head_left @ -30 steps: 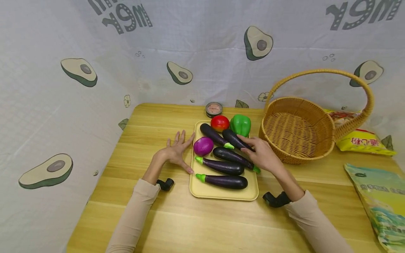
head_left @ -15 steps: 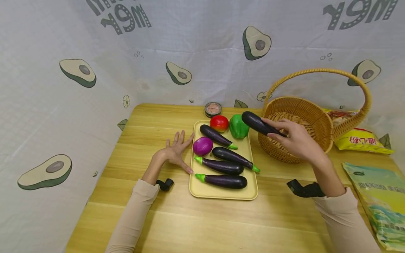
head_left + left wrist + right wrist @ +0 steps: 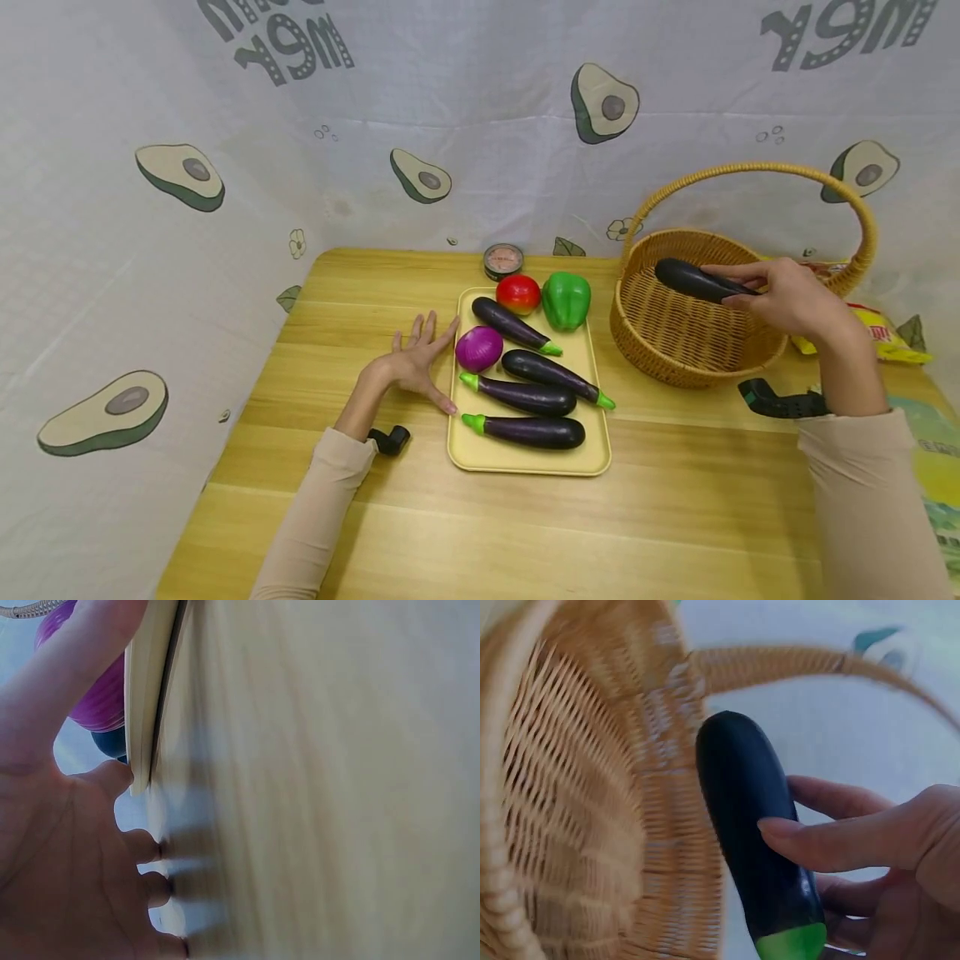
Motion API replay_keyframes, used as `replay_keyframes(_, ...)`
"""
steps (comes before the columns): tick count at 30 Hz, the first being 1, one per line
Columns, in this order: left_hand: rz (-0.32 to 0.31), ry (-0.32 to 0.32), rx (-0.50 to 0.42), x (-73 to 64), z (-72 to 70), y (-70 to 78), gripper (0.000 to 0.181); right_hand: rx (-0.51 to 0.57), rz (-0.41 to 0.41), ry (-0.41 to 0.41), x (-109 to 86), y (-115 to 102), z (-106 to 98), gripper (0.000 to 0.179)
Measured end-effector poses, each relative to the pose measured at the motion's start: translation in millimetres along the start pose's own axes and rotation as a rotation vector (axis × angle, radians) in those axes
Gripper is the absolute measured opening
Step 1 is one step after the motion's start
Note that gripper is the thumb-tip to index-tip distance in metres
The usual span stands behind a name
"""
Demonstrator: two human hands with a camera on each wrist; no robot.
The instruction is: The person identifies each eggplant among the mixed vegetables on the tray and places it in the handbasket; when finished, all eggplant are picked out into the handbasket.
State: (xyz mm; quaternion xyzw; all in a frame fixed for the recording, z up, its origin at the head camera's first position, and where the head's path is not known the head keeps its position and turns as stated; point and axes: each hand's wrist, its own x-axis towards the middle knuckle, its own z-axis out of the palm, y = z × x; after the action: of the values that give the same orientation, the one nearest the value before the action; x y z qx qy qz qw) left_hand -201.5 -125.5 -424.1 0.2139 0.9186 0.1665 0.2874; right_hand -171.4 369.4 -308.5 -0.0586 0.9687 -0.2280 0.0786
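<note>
My right hand [image 3: 798,296] pinches a dark purple eggplant [image 3: 697,281] between thumb and fingers, over the mouth of the wicker basket [image 3: 628,337]. In the right wrist view the eggplant's green stem end [image 3: 793,943] points down toward the palm side. My left hand [image 3: 408,362] lies with fingers spread at the left edge of the yellow tray [image 3: 525,463], its thumb and index fingertips at the rim. On the tray are several more eggplants [image 3: 534,432], a purple onion [image 3: 479,348], a red tomato-like fruit [image 3: 518,294] and a green bell pepper [image 3: 566,300].
A small round tin [image 3: 503,260] stands behind the tray. The basket's tall handle [image 3: 750,169] arches over its opening. Right of it lie a yellow packet [image 3: 892,337] and a green-yellow bag [image 3: 941,500], both partly covered by the right arm. A patterned cloth [image 3: 495,100] hangs behind.
My right hand has lifted an eggplant off the tray beside the bell pepper and carried it right, over the basket. My left hand has stayed at the tray's edge.
</note>
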Motion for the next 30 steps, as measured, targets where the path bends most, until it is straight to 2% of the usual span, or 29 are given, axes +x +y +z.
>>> replay_keyframes(9, 0.007, -0.001, -0.014, 3.2, -0.2, 0.0, 0.148, 0.122, 0.112, -0.061, 33.8, 33, -3, 0.055)
replay_keyframes(14, -0.001, -0.008, -0.019, 2.7, -1.3, -0.7, 0.148, 0.18, 0.127, -0.068, 49.8, 45, 2, 0.057)
replay_keyframes(21, 0.006, -0.011, -0.012, 1.6, -1.7, -1.4, 0.148, 0.212, 0.168, -0.082, 62.4, 60, 9, 0.056)
replay_keyframes(30, 0.005, -0.007, -0.006, 1.7, -0.6, -2.3, 0.148, 0.265, 0.197, -0.163, 74.9, 67, 5, 0.055)
